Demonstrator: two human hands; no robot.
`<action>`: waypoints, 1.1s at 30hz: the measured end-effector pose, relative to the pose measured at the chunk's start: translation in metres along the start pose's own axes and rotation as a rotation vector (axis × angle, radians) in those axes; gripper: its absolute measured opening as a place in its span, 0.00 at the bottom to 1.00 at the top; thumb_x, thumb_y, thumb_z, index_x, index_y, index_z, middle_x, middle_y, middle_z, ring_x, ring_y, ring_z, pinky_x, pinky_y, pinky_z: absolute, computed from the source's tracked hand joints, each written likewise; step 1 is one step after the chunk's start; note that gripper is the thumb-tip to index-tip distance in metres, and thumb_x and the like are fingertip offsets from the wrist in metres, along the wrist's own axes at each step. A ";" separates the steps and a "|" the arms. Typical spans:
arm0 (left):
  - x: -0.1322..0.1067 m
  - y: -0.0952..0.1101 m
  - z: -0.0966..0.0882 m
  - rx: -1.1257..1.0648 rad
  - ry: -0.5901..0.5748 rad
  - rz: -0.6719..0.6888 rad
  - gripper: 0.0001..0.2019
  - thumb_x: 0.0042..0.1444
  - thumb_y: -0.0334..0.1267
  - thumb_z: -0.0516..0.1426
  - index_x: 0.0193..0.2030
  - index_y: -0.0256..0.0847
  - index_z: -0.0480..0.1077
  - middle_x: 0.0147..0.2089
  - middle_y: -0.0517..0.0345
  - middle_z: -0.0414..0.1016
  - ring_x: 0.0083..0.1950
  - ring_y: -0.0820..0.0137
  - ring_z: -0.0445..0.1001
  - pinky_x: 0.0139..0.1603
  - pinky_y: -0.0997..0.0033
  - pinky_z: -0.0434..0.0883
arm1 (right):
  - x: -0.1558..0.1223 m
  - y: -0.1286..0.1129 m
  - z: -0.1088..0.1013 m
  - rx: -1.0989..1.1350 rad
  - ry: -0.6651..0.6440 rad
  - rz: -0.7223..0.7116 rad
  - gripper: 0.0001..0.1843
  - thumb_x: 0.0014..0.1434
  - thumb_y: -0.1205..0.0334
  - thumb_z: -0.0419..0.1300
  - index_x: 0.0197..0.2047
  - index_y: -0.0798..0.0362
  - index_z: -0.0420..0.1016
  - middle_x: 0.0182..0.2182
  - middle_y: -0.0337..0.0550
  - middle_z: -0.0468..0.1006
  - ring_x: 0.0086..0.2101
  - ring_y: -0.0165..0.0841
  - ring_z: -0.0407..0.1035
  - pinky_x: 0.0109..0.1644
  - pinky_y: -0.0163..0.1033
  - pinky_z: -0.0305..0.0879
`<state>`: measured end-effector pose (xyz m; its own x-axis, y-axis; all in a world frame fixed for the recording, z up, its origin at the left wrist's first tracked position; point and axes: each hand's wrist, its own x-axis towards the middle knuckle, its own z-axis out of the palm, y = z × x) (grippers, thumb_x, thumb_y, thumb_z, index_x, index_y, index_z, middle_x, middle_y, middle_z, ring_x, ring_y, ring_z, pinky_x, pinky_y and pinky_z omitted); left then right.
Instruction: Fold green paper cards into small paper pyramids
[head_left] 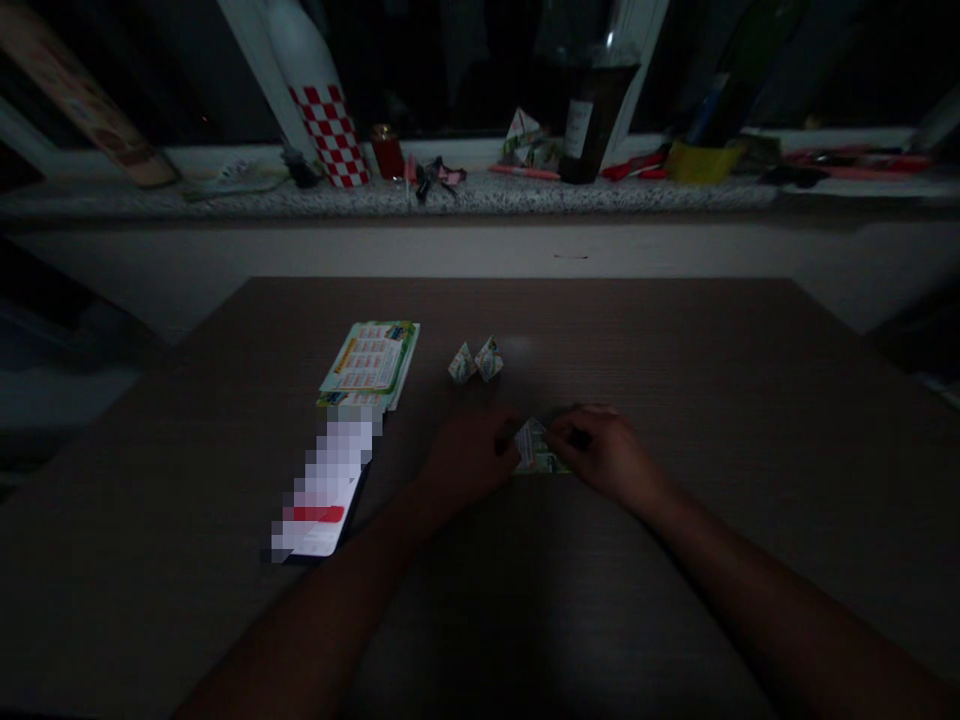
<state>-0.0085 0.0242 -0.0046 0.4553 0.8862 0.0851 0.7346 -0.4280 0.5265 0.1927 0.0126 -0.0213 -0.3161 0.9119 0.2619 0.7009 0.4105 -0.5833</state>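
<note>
A small printed paper (535,447), folded to a point at its top, lies on the dark wooden table between my hands. My left hand (472,455) is closed at the paper's left edge, thumb and fingers pinching it. On the other side my right hand (604,450) pinches the right edge, its fingers curled. Just beyond them stand two little folded paper shapes (477,362), side by side. The light is dim, so the exact fold under my fingertips is hard to make out.
Left of my hands lie a stack of printed calendar cards (371,358) and a lit phone (322,490) with a blurred screen. A granite windowsill (465,208) behind the table (675,330) carries a red-checked bottle (330,130), a dark container (592,125) and a yellow holder (701,163).
</note>
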 end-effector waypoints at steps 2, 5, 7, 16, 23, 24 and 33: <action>0.000 -0.001 0.000 0.096 -0.031 0.097 0.13 0.51 0.33 0.55 0.45 0.41 0.71 0.35 0.56 0.76 0.36 0.66 0.72 0.38 0.67 0.67 | 0.000 0.001 0.000 -0.058 -0.023 -0.032 0.03 0.56 0.64 0.61 0.31 0.52 0.74 0.27 0.40 0.78 0.32 0.34 0.70 0.42 0.41 0.60; 0.001 -0.002 -0.001 0.199 -0.099 0.205 0.16 0.53 0.32 0.53 0.50 0.42 0.70 0.39 0.54 0.76 0.41 0.63 0.72 0.44 0.64 0.66 | 0.000 0.002 0.000 -0.115 -0.041 -0.082 0.03 0.57 0.63 0.61 0.35 0.52 0.75 0.29 0.42 0.78 0.34 0.36 0.69 0.43 0.43 0.58; 0.001 -0.002 -0.002 0.252 -0.120 0.248 0.18 0.54 0.33 0.52 0.53 0.42 0.69 0.42 0.52 0.75 0.44 0.61 0.71 0.46 0.61 0.66 | -0.001 0.003 -0.001 -0.129 -0.045 -0.110 0.05 0.57 0.63 0.61 0.38 0.51 0.75 0.32 0.43 0.78 0.37 0.37 0.69 0.44 0.43 0.57; 0.001 -0.002 -0.006 0.279 -0.132 0.418 0.15 0.56 0.29 0.53 0.48 0.43 0.72 0.52 0.54 0.72 0.52 0.62 0.66 0.53 0.60 0.62 | -0.001 0.001 -0.005 -0.133 -0.116 -0.252 0.11 0.60 0.68 0.57 0.41 0.47 0.78 0.41 0.43 0.79 0.43 0.38 0.68 0.47 0.44 0.54; 0.002 -0.006 -0.016 0.194 -0.169 0.449 0.12 0.56 0.33 0.55 0.46 0.45 0.73 0.52 0.57 0.74 0.53 0.62 0.67 0.55 0.58 0.59 | -0.002 -0.002 -0.017 -0.129 -0.201 -0.263 0.13 0.57 0.67 0.59 0.45 0.46 0.77 0.44 0.41 0.79 0.45 0.38 0.67 0.49 0.46 0.53; 0.002 -0.006 -0.017 0.176 -0.172 0.447 0.12 0.56 0.36 0.56 0.46 0.46 0.73 0.52 0.58 0.74 0.52 0.62 0.67 0.55 0.58 0.59 | -0.002 -0.002 -0.018 -0.126 -0.213 -0.265 0.13 0.56 0.65 0.61 0.45 0.46 0.77 0.44 0.41 0.79 0.46 0.39 0.67 0.49 0.46 0.53; 0.003 -0.009 -0.020 0.121 -0.204 0.416 0.12 0.54 0.44 0.59 0.45 0.49 0.75 0.54 0.59 0.73 0.53 0.61 0.66 0.55 0.58 0.58 | -0.002 0.002 -0.020 -0.096 -0.234 -0.272 0.15 0.52 0.57 0.66 0.44 0.43 0.77 0.45 0.40 0.78 0.46 0.39 0.67 0.50 0.47 0.54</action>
<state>-0.0241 0.0345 0.0075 0.8040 0.5873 0.0935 0.5165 -0.7675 0.3797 0.2078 0.0116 -0.0075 -0.6286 0.7493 0.2083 0.6246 0.6460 -0.4389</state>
